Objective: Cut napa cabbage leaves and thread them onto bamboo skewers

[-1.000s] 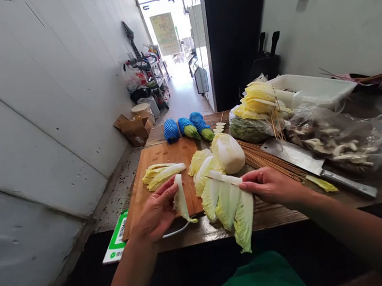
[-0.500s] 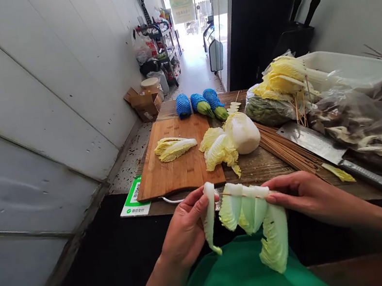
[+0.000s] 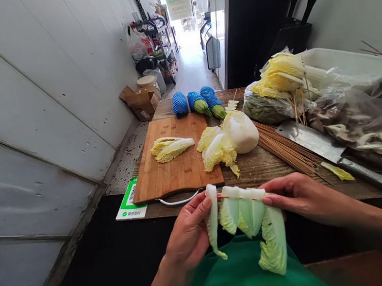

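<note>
Between my left thumb and fingers is a narrow cabbage leaf (image 3: 214,222), its white stem end up and its tip hanging down. My left hand (image 3: 191,229) is closed on it. A thin wooden skewer (image 3: 219,197) runs from this leaf's stem through the stems of several more napa cabbage leaves (image 3: 251,214). My right hand (image 3: 298,197) pinches the skewered leaves at their right end; the longest leaf hangs below its fingertips. Both hands are over my green-clad lap, just in front of the table edge.
Leaves lie on a wooden cutting board (image 3: 171,176). Beside it are a cabbage head (image 3: 243,133), wooden skewers (image 3: 284,148), a cleaver (image 3: 312,141) and bagged mushrooms (image 3: 368,124). Blue-netted vegetables (image 3: 199,104) sit behind. A white tub (image 3: 351,68) stands at the back right.
My left hand has brought its leaf slightly right, against the skewer's left end; the skewer now meets the stem. The skewered leaves in my right hand have shifted slightly left.
</note>
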Motion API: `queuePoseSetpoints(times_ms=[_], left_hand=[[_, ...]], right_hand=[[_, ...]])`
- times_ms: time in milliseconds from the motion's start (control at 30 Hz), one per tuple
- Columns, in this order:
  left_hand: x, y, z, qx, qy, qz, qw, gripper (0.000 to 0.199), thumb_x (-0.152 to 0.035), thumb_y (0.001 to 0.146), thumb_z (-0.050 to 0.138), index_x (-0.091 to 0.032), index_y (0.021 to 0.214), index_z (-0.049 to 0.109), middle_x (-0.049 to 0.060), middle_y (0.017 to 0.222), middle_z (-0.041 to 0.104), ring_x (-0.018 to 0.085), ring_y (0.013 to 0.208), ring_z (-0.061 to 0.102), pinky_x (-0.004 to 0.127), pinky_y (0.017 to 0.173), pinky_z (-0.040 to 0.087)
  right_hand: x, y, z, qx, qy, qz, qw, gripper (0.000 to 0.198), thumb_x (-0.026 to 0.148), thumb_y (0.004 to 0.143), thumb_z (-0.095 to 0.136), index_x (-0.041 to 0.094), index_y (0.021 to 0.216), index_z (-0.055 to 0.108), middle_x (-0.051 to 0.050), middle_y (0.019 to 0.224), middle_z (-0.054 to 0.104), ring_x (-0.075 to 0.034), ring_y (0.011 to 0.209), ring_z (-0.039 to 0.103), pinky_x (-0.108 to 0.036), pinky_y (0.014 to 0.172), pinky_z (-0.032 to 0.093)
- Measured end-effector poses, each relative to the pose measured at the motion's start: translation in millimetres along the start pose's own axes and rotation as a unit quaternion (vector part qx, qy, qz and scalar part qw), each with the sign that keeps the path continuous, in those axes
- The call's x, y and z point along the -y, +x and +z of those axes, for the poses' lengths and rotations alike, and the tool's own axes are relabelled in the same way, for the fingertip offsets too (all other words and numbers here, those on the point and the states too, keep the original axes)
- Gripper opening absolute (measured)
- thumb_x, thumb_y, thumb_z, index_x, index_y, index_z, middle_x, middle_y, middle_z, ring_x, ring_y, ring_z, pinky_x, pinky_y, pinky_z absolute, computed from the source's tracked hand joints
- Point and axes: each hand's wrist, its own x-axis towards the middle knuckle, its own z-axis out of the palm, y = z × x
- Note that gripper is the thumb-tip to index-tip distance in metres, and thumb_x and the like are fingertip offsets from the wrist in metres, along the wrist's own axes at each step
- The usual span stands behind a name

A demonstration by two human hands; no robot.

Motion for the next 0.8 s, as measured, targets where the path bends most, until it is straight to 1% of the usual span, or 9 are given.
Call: queuePoseSetpoints(times_ms=[100, 200, 567, 667, 800], left_hand=[[0.4, 0.7, 0.6, -0.001, 0.004, 0.005, 1.0, 0.017, -0.017, 0.066, 0.074, -0.013, 0.082, 0.07, 0.003, 0.077, 0.071, 0.009, 0.067, 0.063, 0.017, 0.068, 0.049], [1.3, 0.7, 0.0, -0.013, 0.008, 0.005, 1.0, 0.016, -0.017, 0.066, 0.074, -0.013, 0.08, 0.07, 0.004, 0.077, 0.071, 0.01, 0.069, 0.063, 0.018, 0.068, 0.049], [1.6, -0.5, 0.5, -0.028, 0.004, 0.002, 1.0, 0.018, -0.015, 0.066, 0.073, -0.013, 0.083, 0.069, 0.003, 0.075, 0.07, 0.011, 0.064, 0.063, 0.02, 0.067, 0.05], [2.0, 0.0, 1.3, -0.029, -0.001, -0.001, 1.0, 0.018, -0.015, 0.066, 0.073, -0.013, 0.083, 0.069, 0.003, 0.074, 0.07, 0.012, 0.065, 0.063, 0.02, 0.067, 0.05], [2.9, 1.0, 1.4, -0.023, -0.001, -0.01, 1.0, 0.018, -0.015, 0.067, 0.072, -0.013, 0.085, 0.068, 0.004, 0.075, 0.07, 0.012, 0.066, 0.064, 0.021, 0.068, 0.05]], right_hand=[[-0.8, -0.4, -0.4, 0.001, -0.004, 0.003, 1.0, 0.04, 0.05, 0.082, 0.051, 0.015, 0.085, 0.07, -0.003, 0.072, 0.064, -0.017, 0.068, 0.056, -0.022, 0.057, 0.043], [-1.0, -1.3, -0.4, 0.003, -0.002, 0.004, 1.0, 0.039, 0.049, 0.081, 0.052, 0.016, 0.086, 0.07, -0.003, 0.072, 0.064, -0.018, 0.069, 0.056, -0.023, 0.058, 0.043], [-2.3, -4.2, -0.3, -0.002, 0.012, 0.012, 1.0, 0.038, 0.05, 0.079, 0.055, 0.016, 0.084, 0.071, -0.002, 0.064, 0.061, -0.018, 0.066, 0.055, -0.023, 0.055, 0.043], [-2.3, -4.1, -0.6, 0.008, 0.011, 0.016, 1.0, 0.039, 0.051, 0.079, 0.054, 0.015, 0.084, 0.07, -0.003, 0.065, 0.061, -0.017, 0.066, 0.055, -0.023, 0.055, 0.043], [-1.8, -4.2, -1.1, 0.002, 0.011, 0.01, 1.0, 0.038, 0.05, 0.079, 0.055, 0.015, 0.082, 0.07, -0.002, 0.068, 0.062, -0.017, 0.065, 0.054, -0.022, 0.055, 0.043]])
